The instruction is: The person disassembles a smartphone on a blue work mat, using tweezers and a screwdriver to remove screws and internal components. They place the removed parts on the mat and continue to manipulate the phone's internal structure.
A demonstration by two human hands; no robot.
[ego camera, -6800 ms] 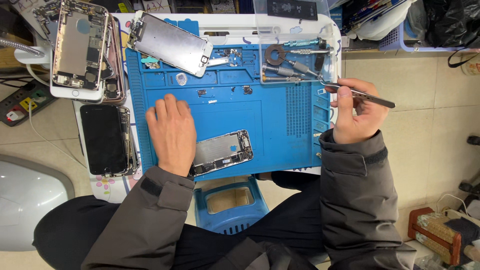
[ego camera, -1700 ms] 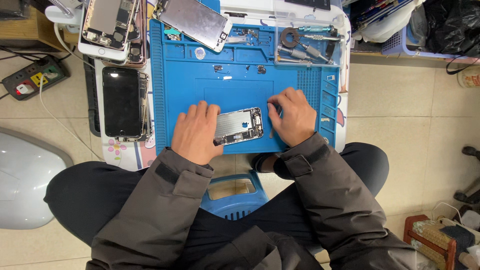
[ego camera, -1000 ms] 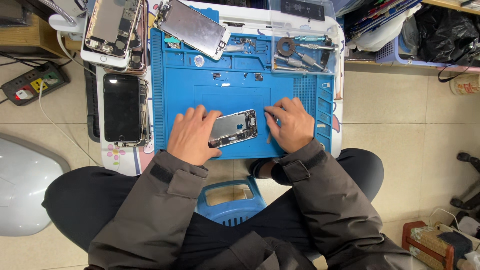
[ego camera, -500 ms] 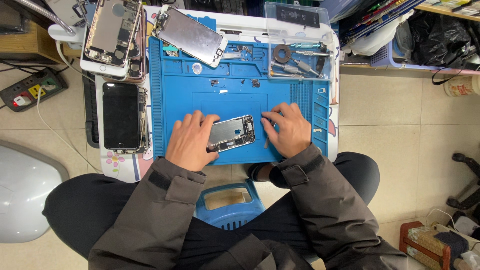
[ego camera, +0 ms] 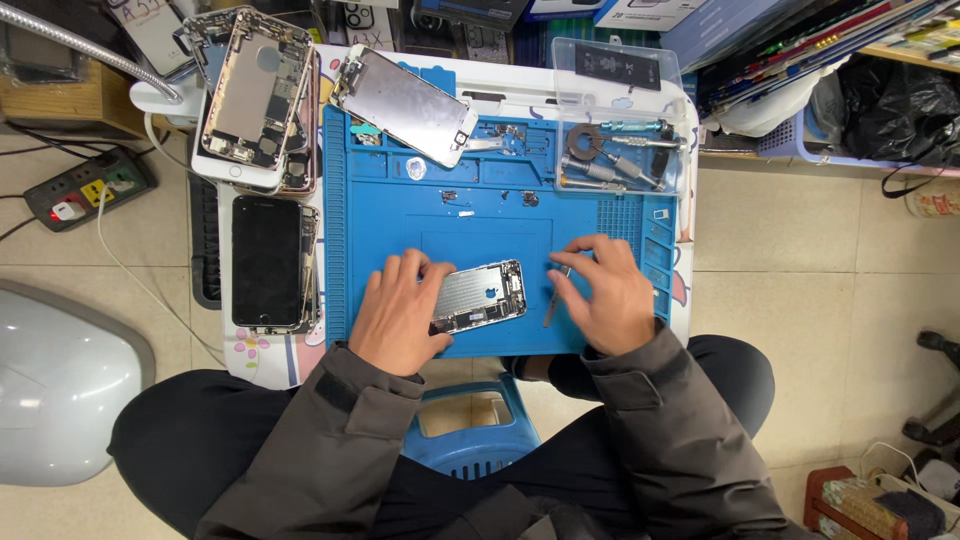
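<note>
Far left I saw a power strip (ego camera: 88, 187) on the floor, then a dark phone (ego camera: 265, 261) and an opened phone chassis (ego camera: 252, 98) on the tabletop (ego camera: 690, 300). Clear plastic box (ego camera: 620, 75) with a black label sat upper right; flat cartons (ego camera: 650, 12) behind it. Versus half a second earlier, right hand had slid slightly off the phone. Left hand (ego camera: 400, 315) lay flat, fingers spread, pressing the opened phone body (ego camera: 480, 297) mid blue mat (ego camera: 480, 215). Right hand (ego camera: 605, 295) pinched a thin metal tool (ego camera: 555, 295) just beside it.
</note>
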